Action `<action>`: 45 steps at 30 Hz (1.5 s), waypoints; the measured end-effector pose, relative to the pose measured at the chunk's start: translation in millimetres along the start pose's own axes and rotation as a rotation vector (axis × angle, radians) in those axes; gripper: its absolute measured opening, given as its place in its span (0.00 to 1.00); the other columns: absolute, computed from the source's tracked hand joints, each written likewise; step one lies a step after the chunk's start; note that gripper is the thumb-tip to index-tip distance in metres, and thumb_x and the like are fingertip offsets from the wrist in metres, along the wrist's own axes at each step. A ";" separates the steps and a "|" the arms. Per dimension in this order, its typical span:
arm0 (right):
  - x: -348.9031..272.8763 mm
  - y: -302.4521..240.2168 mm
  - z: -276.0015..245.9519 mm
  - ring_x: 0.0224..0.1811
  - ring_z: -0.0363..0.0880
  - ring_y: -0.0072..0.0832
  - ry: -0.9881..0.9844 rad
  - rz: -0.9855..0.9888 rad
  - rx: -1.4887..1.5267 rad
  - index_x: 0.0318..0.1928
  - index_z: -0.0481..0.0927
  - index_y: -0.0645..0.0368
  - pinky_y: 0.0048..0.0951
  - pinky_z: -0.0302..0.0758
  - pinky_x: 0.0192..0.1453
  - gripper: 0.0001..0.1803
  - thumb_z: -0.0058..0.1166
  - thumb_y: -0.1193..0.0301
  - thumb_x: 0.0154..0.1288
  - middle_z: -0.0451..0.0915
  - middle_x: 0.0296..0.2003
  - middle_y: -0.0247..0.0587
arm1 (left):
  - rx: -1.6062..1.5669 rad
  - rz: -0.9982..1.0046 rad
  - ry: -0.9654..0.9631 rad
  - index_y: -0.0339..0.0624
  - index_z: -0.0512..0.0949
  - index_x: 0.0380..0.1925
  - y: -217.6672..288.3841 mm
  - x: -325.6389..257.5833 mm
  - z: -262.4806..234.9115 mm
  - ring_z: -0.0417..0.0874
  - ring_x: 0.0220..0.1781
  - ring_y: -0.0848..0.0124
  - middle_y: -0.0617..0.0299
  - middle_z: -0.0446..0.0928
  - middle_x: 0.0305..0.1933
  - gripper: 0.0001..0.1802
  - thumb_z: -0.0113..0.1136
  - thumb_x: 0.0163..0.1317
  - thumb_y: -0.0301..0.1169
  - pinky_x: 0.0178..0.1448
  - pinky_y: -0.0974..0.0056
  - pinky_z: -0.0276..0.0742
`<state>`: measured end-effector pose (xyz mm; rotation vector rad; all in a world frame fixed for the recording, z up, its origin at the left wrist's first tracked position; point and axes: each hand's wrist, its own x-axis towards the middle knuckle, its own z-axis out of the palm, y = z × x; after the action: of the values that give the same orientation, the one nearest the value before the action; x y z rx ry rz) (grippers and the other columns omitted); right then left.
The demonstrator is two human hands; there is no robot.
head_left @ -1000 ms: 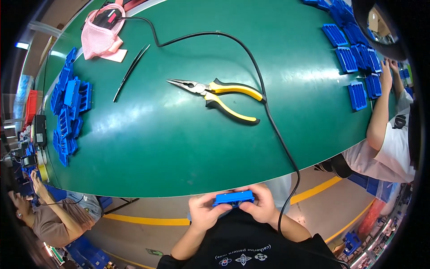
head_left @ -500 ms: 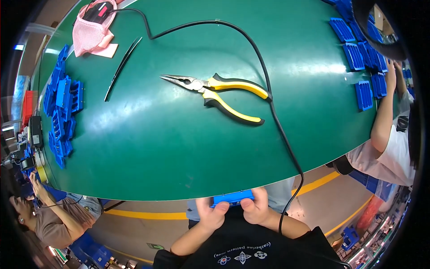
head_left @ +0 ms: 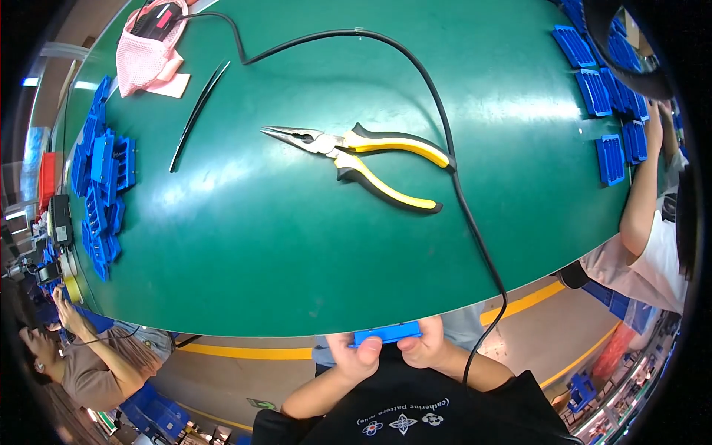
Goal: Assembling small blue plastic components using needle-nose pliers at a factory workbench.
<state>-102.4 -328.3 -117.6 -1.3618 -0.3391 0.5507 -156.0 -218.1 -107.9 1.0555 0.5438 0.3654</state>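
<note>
A small blue plastic part (head_left: 389, 333) is held at the table's near edge, close to my body. My left hand (head_left: 354, 357) is closed on its left end, the thumb pressed against its near side. Its right end sits in my right hand (head_left: 424, 347), also closed with the thumb on the near side. My fingers behind the part are mostly hidden. Beyond my hands, long-nose pliers (head_left: 326, 142) with yellow and black handles lie spread on the green table (head_left: 245, 259). Farther left lies a pair of dark tweezers (head_left: 197, 119).
Blue plastic parts are piled at the left (head_left: 104, 167) and the far right (head_left: 610, 159). A black cable (head_left: 434, 93) runs across the table and down past my right arm. A pink mesh pouch (head_left: 141, 63) lies far left. Co-workers sit on both sides.
The blue part has tipped slightly in my hands, and my left thumb has shifted right and up over its near side. The whole view has moved a little; the tools lie as before.
</note>
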 end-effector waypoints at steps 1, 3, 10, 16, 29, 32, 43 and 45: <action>1.6 0.1 -0.7 0.46 0.75 0.30 0.000 0.001 0.002 0.48 0.76 0.65 0.33 0.69 0.51 0.35 0.49 0.41 0.63 0.76 0.45 0.40 | 0.006 0.027 -0.004 0.35 0.72 0.46 -1.0 0.3 0.1 0.75 0.46 0.70 0.59 0.75 0.46 0.30 0.69 0.54 0.48 0.51 0.64 0.70; 4.5 -0.7 -2.4 0.46 0.74 0.31 -0.031 -0.071 -0.008 0.49 0.75 0.65 0.33 0.69 0.51 0.35 0.50 0.41 0.64 0.76 0.46 0.40 | 0.013 0.024 0.008 0.35 0.72 0.46 -0.3 0.1 1.8 0.75 0.45 0.70 0.60 0.75 0.45 0.30 0.68 0.55 0.48 0.51 0.64 0.70; 0.5 -1.3 -2.5 0.48 0.74 0.32 -0.031 -0.058 -0.019 0.52 0.73 0.66 0.34 0.69 0.52 0.36 0.49 0.42 0.64 0.75 0.47 0.42 | 0.025 0.021 0.029 0.34 0.72 0.44 1.9 -0.4 5.1 0.75 0.43 0.71 0.60 0.75 0.42 0.27 0.66 0.57 0.45 0.49 0.64 0.70; 2.8 -2.3 -0.9 0.48 0.75 0.33 0.006 -0.031 -0.042 0.51 0.74 0.66 0.34 0.69 0.53 0.35 0.48 0.42 0.66 0.76 0.47 0.43 | 0.020 -0.023 0.072 0.34 0.74 0.41 2.0 -0.3 6.8 0.75 0.42 0.72 0.61 0.75 0.42 0.24 0.65 0.57 0.44 0.47 0.65 0.71; -4.1 -29.1 -8.9 0.47 0.75 0.30 -0.086 0.247 0.145 0.52 0.73 0.66 0.31 0.70 0.53 0.21 0.51 0.61 0.69 0.77 0.45 0.43 | 0.057 -0.208 -0.348 0.31 0.71 0.54 9.8 -9.7 -33.5 0.76 0.51 0.67 0.56 0.76 0.50 0.35 0.59 0.62 0.53 0.55 0.62 0.70; -5.1 -36.2 -4.5 0.40 0.75 0.21 -0.041 0.267 0.116 0.48 0.75 0.66 0.25 0.72 0.46 0.21 0.49 0.58 0.71 0.79 0.39 0.36 | 0.158 -0.249 -0.442 0.31 0.71 0.54 12.3 -6.1 -35.6 0.76 0.52 0.67 0.56 0.76 0.51 0.34 0.57 0.63 0.54 0.56 0.63 0.70; -5.1 -40.2 -0.6 0.37 0.75 0.20 0.044 0.248 0.090 0.43 0.78 0.66 0.24 0.71 0.42 0.18 0.48 0.61 0.71 0.80 0.36 0.35 | 0.147 -0.147 -0.422 0.30 0.75 0.50 8.7 -6.0 -32.8 0.76 0.50 0.66 0.55 0.76 0.50 0.28 0.53 0.67 0.48 0.56 0.62 0.69; -3.5 -41.8 -2.7 0.37 0.76 0.20 0.029 0.260 0.089 0.44 0.78 0.66 0.24 0.71 0.43 0.17 0.48 0.62 0.71 0.81 0.36 0.36 | 0.145 -0.141 -0.407 0.30 0.75 0.50 5.7 -6.6 -32.3 0.76 0.50 0.65 0.54 0.76 0.50 0.26 0.52 0.67 0.45 0.56 0.62 0.69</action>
<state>-96.6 -337.1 -76.9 -1.3341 -0.1124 0.7521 -180.4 -195.9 -113.5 1.1861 0.2795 -0.0173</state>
